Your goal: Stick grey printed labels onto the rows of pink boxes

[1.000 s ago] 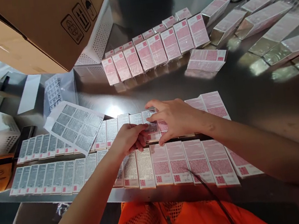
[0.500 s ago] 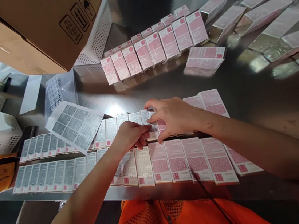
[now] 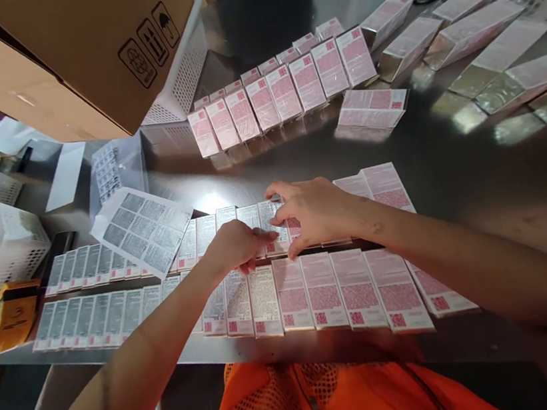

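Two rows of small white-and-pink boxes lie along the table's near edge. Those toward the left carry grey printed labels, while the right ones show pink print. Over the back row, my left hand (image 3: 238, 244) is closed, fingers curled and thumb pointing to a labelled box (image 3: 272, 232); anything pinched in it is hidden. My right hand (image 3: 312, 210) arches over that box and its pink neighbour, its fingers spread and touching them. A sheet of grey printed labels (image 3: 143, 229) lies across the back row, left of my hands. In the front row, a cream-labelled box (image 3: 264, 300) lies below my left hand.
Wrapped pink boxes (image 3: 283, 93) stand in rows at the back, with more boxes (image 3: 475, 30) at the right. A cardboard carton (image 3: 83, 62) and a white basket (image 3: 180, 69) fill the back left. A tape roll (image 3: 13, 313) sits by a white basket (image 3: 1, 241) at left.
The view has shifted slightly. My left hand moves a little over the labelled box, its thumb tip slightly further right; my right hand stays in place on the boxes.
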The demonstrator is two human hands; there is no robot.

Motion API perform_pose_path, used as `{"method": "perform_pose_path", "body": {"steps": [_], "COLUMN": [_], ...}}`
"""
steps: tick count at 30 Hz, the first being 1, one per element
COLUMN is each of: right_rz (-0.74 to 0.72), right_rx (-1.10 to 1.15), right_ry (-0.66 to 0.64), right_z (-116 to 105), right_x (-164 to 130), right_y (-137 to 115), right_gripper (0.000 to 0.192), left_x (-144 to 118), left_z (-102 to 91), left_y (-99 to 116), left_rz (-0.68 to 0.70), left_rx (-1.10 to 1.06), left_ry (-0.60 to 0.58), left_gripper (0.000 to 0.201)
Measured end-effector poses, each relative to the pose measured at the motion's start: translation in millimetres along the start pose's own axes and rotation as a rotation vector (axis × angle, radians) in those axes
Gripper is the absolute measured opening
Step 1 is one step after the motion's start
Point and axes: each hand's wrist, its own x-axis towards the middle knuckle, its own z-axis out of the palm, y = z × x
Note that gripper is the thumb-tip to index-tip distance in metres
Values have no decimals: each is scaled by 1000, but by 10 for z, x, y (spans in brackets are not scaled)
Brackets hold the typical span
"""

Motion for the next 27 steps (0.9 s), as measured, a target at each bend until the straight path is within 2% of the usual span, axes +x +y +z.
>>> {"method": "perform_pose_path", "body": {"steps": [4, 7, 9, 12, 16, 19, 21, 24, 25, 27], "right_rz": [-27, -87, -131, -157, -178, -245, -283, -304, -272, -119], "right_rx": [-13, 10, 27, 12, -38, -108, -180, -265, -275, -272], "right_ry": [-27, -71, -93, -119, -160, -204, -201, -154, -108, 53], "right_z": [-24, -34, -43, -83, -163, -178, -177, -232, -276, -391], "right_x": [9, 6, 2, 1, 47, 141, 169, 16, -97, -394], "right_y": [-37, -77, -103, -138, -208, -302, -383, -488, -515, -571], "right_gripper": [34, 19, 11, 10, 26, 15, 14, 26, 27, 26], "left_x": [-198, -413, -559, -732, -869, -914, -898, -792, -742, -644], "left_z": [-17, -32, -42, -54, -80, -135, -197, -312, -346, -394], "left_y": [-111, -302, -501, -892, -1424, -1690, -1765, -1756, -1744, -1755], "left_rz": [40, 63, 67, 92, 160, 204, 237, 286, 315, 406], "left_rx": [39, 4, -36, -50, -27, -1, -12, -17, -11, 50], "left_ry": [53, 126, 196, 362, 590, 698, 739, 790, 796, 820], "left_gripper": [52, 59, 60, 58, 51, 51, 51, 47, 42, 32]}}
